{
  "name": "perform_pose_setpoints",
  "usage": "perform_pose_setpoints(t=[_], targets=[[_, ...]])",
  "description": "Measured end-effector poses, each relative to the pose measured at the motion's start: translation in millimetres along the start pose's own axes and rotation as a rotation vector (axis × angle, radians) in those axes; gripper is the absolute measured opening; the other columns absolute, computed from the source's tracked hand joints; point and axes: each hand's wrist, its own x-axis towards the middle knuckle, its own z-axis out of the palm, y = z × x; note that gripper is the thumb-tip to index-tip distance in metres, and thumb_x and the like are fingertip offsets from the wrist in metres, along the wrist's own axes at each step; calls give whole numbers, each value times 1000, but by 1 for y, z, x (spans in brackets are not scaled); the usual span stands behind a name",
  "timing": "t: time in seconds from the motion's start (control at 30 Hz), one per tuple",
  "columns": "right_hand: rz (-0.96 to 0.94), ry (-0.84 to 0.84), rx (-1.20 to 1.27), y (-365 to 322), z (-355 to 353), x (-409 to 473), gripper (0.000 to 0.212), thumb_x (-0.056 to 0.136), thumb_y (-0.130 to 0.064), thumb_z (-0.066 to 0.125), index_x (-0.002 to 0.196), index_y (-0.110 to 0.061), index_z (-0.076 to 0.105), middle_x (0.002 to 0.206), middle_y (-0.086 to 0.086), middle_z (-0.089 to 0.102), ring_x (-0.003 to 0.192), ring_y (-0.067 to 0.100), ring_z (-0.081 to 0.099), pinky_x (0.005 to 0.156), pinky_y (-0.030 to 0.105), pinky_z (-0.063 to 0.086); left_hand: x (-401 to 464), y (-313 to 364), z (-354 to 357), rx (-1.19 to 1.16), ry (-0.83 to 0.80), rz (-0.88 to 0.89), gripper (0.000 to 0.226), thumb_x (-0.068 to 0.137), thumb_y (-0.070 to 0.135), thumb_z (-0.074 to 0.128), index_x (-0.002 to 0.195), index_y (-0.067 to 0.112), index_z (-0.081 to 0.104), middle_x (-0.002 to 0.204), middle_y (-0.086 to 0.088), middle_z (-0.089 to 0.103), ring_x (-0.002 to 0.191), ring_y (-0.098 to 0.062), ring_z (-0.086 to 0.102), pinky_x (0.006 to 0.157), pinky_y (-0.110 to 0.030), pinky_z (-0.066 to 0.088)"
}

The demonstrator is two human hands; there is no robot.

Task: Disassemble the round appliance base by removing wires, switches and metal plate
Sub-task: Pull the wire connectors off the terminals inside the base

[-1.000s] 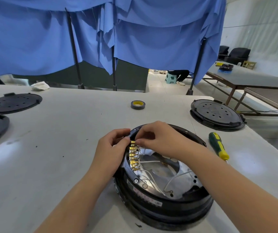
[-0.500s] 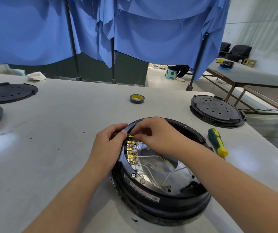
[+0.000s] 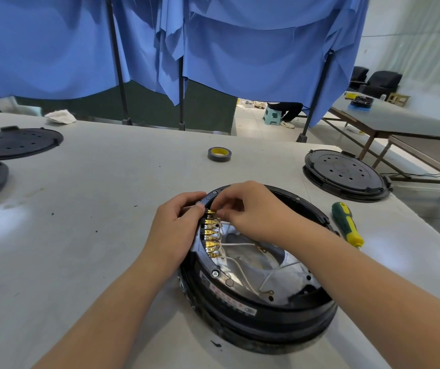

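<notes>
The round black appliance base (image 3: 261,315) lies open side up on the grey table, near the front. Inside it a shiny metal plate (image 3: 282,278) shows, with white wires (image 3: 240,267) running to a row of brass terminals (image 3: 211,235) at the left inner rim. My left hand (image 3: 173,233) grips the base's left rim beside the terminals. My right hand (image 3: 250,209) reaches in from the right and pinches the topmost brass terminal with thumb and fingertips.
A green and yellow screwdriver (image 3: 346,225) lies right of the base. A roll of tape (image 3: 219,154) sits farther back. Black round covers lie at the right (image 3: 345,174) and at the left (image 3: 16,142). A white rag (image 3: 60,116) sits by the blue curtains.
Both hands stay at the top of the terminal row. The view has shifted slightly, and my right fingers have closed on the topmost terminal.
</notes>
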Motion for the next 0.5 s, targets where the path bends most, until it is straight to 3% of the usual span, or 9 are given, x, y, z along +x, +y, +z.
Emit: perform_pose_setpoints(t=[0.23, 0.4, 0.5], targets=[[11, 3, -3, 0, 0, -1, 18, 87, -13, 65, 86, -30, 71, 73, -9, 70, 69, 1, 65, 66, 18, 54, 0, 1, 0, -3, -2, 4, 26, 93, 5, 56, 97, 27, 71, 79, 13, 73, 70, 3, 68, 55, -8, 48], [-39, 9, -99, -2, 1, 0, 17, 89, -12, 62, 95, -25, 72, 86, -11, 65, 79, 4, 61, 74, 24, 52, 0, 0, 0, 6, -5, 10, 26, 93, 6, 56, 96, 27, 71, 79, 14, 73, 72, 3, 68, 55, -9, 48], [-24, 12, -96, -2, 1, 0, 16, 88, -14, 63, 92, -27, 71, 78, -15, 65, 74, 3, 62, 68, 21, 50, 1, -1, 0, 10, -5, 14, 25, 93, 6, 56, 100, 24, 71, 81, 13, 73, 71, 3, 68, 55, -9, 48]])
